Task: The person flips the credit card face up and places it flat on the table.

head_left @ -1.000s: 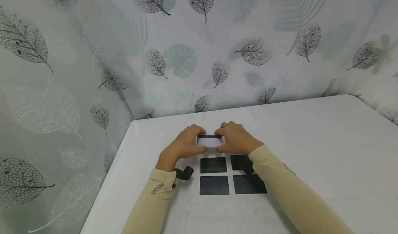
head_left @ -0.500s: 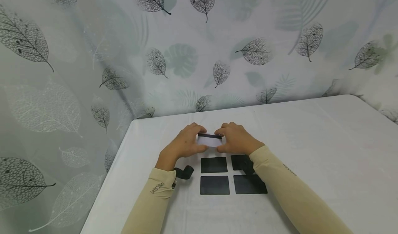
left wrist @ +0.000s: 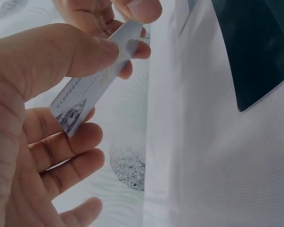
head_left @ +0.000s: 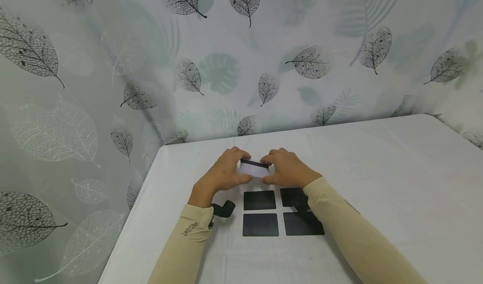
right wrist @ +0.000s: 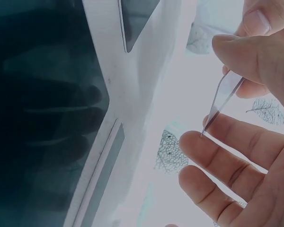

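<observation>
Between my two hands, above the table, is a white bank card (head_left: 254,170) with a dark stripe along its far edge. My left hand (head_left: 225,173) pinches its left end, thumb on the near side and fingers at the far side. At the opposite end, my right hand (head_left: 288,169) grips it the same way. In the left wrist view the bank card (left wrist: 97,87) shows raised digits and a grey picture, partly behind the thumb. The right wrist view has the bank card (right wrist: 222,97) nearly edge-on, slanting.
Several glossy black rectangles lie in two rows nearer me, among them a back-left black rectangle (head_left: 259,200) and a front-right black rectangle (head_left: 304,224). The right forearm partly covers those on the right. A white cloth covers the table (head_left: 362,191). A leaf-patterned curtain (head_left: 234,66) hangs behind.
The bank card has tilted: its left end has risen, so the dark stripe now slopes down to the right. Both hands have barely moved, and the black rectangles lie as before.
</observation>
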### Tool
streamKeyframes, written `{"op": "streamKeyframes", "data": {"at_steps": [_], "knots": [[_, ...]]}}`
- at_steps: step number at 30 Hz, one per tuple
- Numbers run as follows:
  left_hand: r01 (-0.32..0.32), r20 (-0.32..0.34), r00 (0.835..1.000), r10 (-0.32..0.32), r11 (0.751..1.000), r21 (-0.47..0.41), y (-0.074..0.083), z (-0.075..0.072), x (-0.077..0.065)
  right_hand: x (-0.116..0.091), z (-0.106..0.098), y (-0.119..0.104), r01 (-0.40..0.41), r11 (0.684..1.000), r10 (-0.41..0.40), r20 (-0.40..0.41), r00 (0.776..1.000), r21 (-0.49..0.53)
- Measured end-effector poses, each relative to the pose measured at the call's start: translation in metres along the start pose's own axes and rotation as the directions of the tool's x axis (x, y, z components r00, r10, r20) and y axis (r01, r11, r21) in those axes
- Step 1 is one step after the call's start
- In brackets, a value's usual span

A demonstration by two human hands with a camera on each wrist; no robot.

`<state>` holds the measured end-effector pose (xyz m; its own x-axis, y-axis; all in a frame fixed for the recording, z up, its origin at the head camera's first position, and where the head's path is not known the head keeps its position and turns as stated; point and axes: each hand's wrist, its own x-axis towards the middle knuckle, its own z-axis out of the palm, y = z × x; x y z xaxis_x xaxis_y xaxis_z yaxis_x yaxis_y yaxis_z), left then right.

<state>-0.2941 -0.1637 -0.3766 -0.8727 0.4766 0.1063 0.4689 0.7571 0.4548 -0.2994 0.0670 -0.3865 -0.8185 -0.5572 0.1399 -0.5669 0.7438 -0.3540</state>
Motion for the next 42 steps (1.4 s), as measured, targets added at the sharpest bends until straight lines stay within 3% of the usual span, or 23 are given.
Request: {"op": "streamKeyframes", "data": {"at_steps": [20,30,42], "knots": [[-0.061,-0.046,0.997,0.06,0.998,-0.023,0.0042,-0.0043,0.0001,0.0002,0.0033,0.0035,-0.002,0.998,0.001,0.015,1.0,0.065],[-0.008,-0.06,0.998,0.004,0.998,-0.064,0.0043,-0.006,-0.0024,0.0018,0.0057,0.0048,0.004,0.994,-0.005,0.005,1.0,0.108],[0.038,-0.026,0.999,-0.043,0.984,-0.173,0.0053,-0.007,-0.0032,0.0025,0.0041,0.0028,0.006,0.989,-0.008,0.013,1.0,0.149]]}}
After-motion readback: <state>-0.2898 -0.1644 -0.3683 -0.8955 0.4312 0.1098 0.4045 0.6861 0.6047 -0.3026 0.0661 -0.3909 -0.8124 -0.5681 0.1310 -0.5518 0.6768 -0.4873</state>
